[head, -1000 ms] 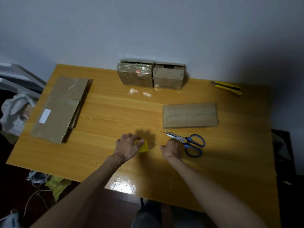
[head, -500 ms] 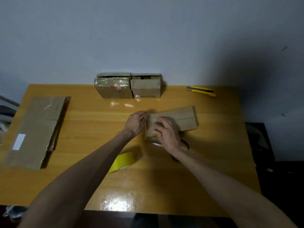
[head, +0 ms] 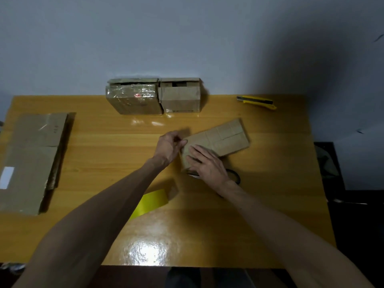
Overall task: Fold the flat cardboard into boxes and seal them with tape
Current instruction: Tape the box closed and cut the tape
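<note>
the flat cardboard [head: 223, 138] is found on the table [head: 280, 194] directly under both hands, lying slantwise, its far end pointing away beyond the right hand's fingertips. its near left edge is pinched by the left hand [head: 169, 147], whose fingers are curled in against the thumb. the right hand [head: 207, 163] is laid on top of the near end, palm down, with the fingers fairly straight and spread; nothing is gripped by it.

the scissors [head: 238, 178] are mostly hidden under the right hand and the cardboard, and only a dark handle loop is seen just beside the right wrist. a flat yellow object [head: 154, 201] is seen near the left forearm and partly covered by it; what it is cannot be told.

well beyond both hands, against the wall, a tape-wrapped box [head: 135, 98] and a plain box [head: 179, 98] are set side by side, touching. a yellow utility knife [head: 257, 101] is seen far beyond the right hand. well out from the left arm, a stack of flat cardboard [head: 31, 161] is laid.
</note>
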